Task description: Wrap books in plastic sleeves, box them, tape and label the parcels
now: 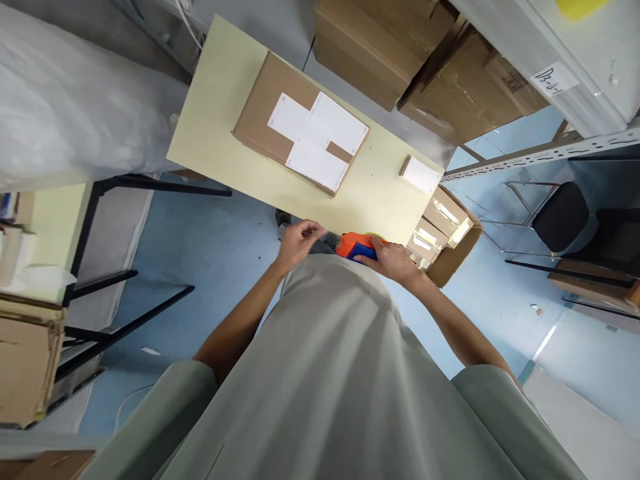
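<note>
Close to my waist, my right hand [397,260] is wrapped around an orange and blue tape dispenser [357,247]. A bit of yellow shows behind that hand. To the dispenser's left, my left hand [299,243] has its fingers curled into a pinch; whatever lies between the fingertips, if anything, is too small to make out. Beyond both hands, a flat brown cardboard box [303,123] rests on the pale yellow table [210,127], bearing several white labels [320,137]. Neither hand touches the box. A small stack of white labels [420,175] lies at the table's right end.
An open carton [450,257] with smaller taped boxes stands beside the table's right end. Large cartons [380,47] sit behind the table. A metal shelf [550,67] rises at upper right, near a black chair [563,217]. A wrapped plastic bundle [85,107] bulges in at left.
</note>
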The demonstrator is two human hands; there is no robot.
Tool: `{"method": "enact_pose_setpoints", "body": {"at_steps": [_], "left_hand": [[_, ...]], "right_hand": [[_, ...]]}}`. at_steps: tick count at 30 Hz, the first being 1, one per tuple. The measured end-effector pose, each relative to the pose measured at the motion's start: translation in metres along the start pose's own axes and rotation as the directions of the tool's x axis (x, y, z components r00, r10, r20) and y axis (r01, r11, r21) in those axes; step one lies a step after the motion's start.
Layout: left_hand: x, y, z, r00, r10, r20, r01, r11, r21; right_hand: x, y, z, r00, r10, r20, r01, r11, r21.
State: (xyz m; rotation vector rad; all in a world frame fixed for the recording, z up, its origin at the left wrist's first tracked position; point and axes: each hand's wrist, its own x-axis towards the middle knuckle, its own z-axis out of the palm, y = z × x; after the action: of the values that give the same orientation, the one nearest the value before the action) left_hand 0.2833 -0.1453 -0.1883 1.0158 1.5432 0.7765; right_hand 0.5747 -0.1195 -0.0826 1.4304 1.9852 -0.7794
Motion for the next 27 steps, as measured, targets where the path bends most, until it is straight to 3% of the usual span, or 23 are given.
{"method": "enact_pose_setpoints", "body": {"at_steps": [2, 5, 7, 14, 27], "left_hand": [[0.006, -0.017, -0.012, 0.991, -0.026, -0.128, 0.028, 1.000, 0.010], [0.021, -0.036, -0.020, 0.988, -0.034, -0.148, 0.027, 0.999, -0.043], [0.035, -0.041, -0.015, 0.989, -0.012, -0.146, -0.001, 0.996, -0.089], [0.086, -0.037, 0.017, 0.970, 0.072, -0.230, -0.102, 0.987, -0.123], [0.122, -0.044, 0.029, 0.941, 0.085, -0.329, -0.129, 0.985, -0.113]], "right_hand": [[-0.005, 0.016, 0.000, 0.998, 0.058, 0.035, -0.057, 0.998, -0.025], [-0.007, 0.036, 0.003, 0.992, 0.112, 0.050, -0.111, 0.993, -0.036], [-0.001, 0.042, 0.008, 0.988, 0.150, 0.024, -0.148, 0.988, -0.047], [0.032, 0.043, 0.034, 0.960, 0.263, -0.100, -0.269, 0.962, -0.054], [0.057, 0.033, 0.051, 0.923, 0.343, -0.175, -0.341, 0.939, 0.042]]}}
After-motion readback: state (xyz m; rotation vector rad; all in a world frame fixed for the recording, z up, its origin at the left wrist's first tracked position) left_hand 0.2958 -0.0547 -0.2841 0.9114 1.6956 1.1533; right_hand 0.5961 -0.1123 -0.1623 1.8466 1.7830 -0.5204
